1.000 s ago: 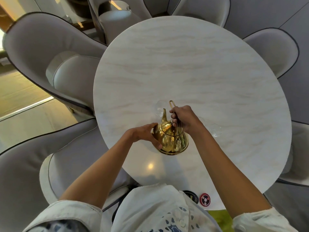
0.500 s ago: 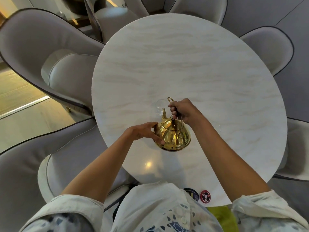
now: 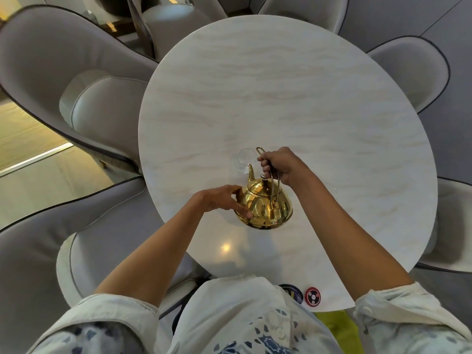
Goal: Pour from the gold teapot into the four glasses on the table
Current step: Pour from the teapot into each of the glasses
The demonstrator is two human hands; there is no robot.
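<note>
The right hand point(image 3: 282, 163) is curled tight around the thin wire handle point(image 3: 274, 182) of the gold teapot point(image 3: 264, 206), fingers wrapped over the top of the loop with the knuckles turned toward the far side of the table; the bent end of the wire pokes out past the index finger. The left hand point(image 3: 221, 200) lies flat against the pot's left flank, fingers loosely spread and pressed to the metal, thumb up near the shoulder and a fingertip down near the base rim. It steadies rather than clasps.

The teapot is polished brass-coloured metal, squat and bell-shaped, wide at the foot and narrowing to a domed lid with a small dark knob point(image 3: 263, 177). Its surface is mirror-bright and throws back distorted reflections. It is tipped forward, away from the person, over the near middle of the table, with its short tapered spout point(image 3: 251, 172) leaning into a clear glass point(image 3: 244, 159) that stands just beyond it. The glass is nearly invisible against the tabletop, showing only as a faint round rim and a glint at the base. A second faint glassy glint sits to the right of the right forearm, too dim to make out well.

The table point(image 3: 293, 98) is round, with a pale, smooth, marble-like top streaked in soft beige bands. Padded grey chairs point(image 3: 97, 106) with dark piping ring it. Two round badges point(image 3: 313, 295) lie at its near edge.
</note>
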